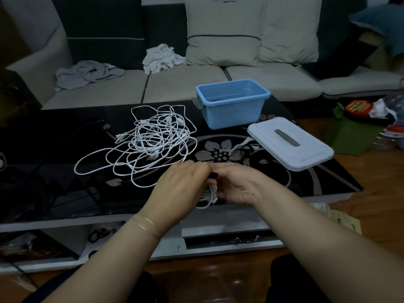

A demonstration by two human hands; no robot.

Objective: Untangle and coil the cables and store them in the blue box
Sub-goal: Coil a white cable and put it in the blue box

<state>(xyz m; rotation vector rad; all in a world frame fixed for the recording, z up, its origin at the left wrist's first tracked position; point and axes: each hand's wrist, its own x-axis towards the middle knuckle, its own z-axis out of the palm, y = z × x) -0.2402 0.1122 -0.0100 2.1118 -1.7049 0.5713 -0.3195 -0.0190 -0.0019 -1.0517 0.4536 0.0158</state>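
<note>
Cables [150, 141] lie tangled on the bench [306, 178] as left hand [183, 189] and right hand [235, 184] grip one small white coil [211, 196], probably bound next for the blue box [232, 103].

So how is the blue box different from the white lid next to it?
The box is blue and deep; the lid is white and flat. The box stands open with its hollow facing up, while the lid lies off it on the table, to its right and nearer the person. The lid has a grey handle on top; the box has a grey clip on its side. Both are rectangular with rounded corners.
</note>
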